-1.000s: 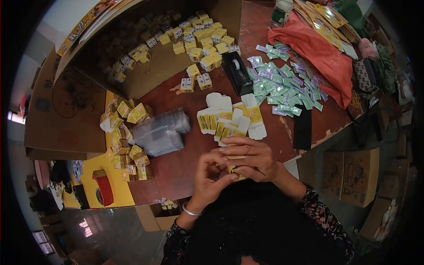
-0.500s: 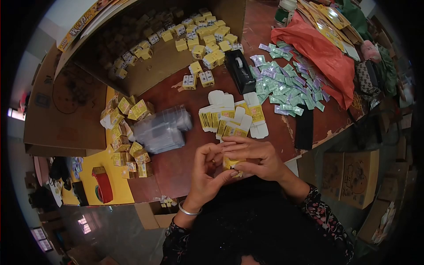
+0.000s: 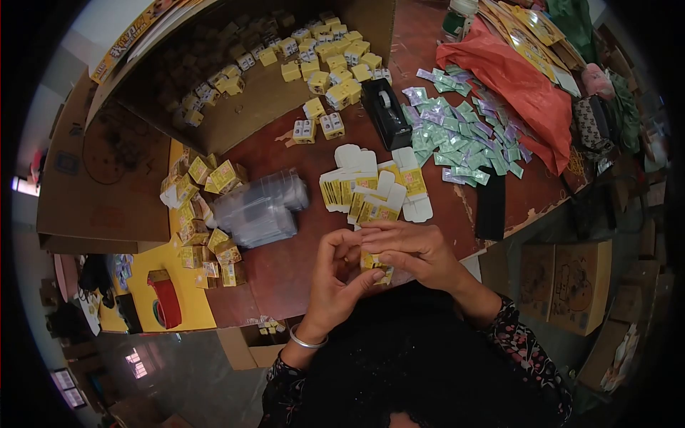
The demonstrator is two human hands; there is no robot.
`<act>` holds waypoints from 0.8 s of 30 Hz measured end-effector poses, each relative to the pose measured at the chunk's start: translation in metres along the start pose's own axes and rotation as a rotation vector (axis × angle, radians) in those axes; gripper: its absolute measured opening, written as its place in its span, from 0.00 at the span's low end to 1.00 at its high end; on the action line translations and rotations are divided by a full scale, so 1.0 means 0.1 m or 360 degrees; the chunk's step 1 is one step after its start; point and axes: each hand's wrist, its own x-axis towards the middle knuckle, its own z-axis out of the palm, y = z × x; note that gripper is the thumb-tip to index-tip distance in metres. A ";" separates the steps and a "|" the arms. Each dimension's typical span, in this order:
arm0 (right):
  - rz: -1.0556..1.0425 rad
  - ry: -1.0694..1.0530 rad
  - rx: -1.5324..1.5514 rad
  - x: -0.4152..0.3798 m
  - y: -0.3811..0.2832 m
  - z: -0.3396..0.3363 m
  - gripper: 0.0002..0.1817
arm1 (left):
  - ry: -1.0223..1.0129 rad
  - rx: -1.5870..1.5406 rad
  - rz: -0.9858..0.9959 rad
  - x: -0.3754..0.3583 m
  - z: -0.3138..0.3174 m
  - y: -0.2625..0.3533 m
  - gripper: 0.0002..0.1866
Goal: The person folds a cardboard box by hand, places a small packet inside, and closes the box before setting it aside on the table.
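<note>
left hand [image 3: 338,274]: pinching yellow box [image 3: 376,268]
right hand [image 3: 419,258]: pinching it too
flat cartons [image 3: 348,190]: beyond hands
care: best squared gently

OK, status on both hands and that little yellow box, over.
Left hand and right hand both holding small yellow box, partly hidden by fingers. Flattened cartons lie just beyond; no obstruction seen at the box.

Your counter [image 3: 285,135] has a worn, reddish-brown surface with chipped edges; the bundled sleeves [image 3: 260,210] look like glossy clear plastic, and the large open box [image 3: 103,182] is matt brown cardboard.
</note>
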 end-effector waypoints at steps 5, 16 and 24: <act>-0.0265 -0.0061 -0.0266 0.02 0.02 -0.01 0.19 | -0.0014 -0.0046 0.0225 0.04 0.01 -0.06 0.26; 0.0002 -0.0205 -0.0680 -0.05 -0.12 -0.12 0.25 | 0.0161 0.0186 0.0047 0.11 0.05 0.10 0.37; 0.0421 0.0068 0.0612 -0.20 0.25 -0.22 0.22 | 0.0310 0.0231 0.0001 0.18 -0.22 0.25 0.55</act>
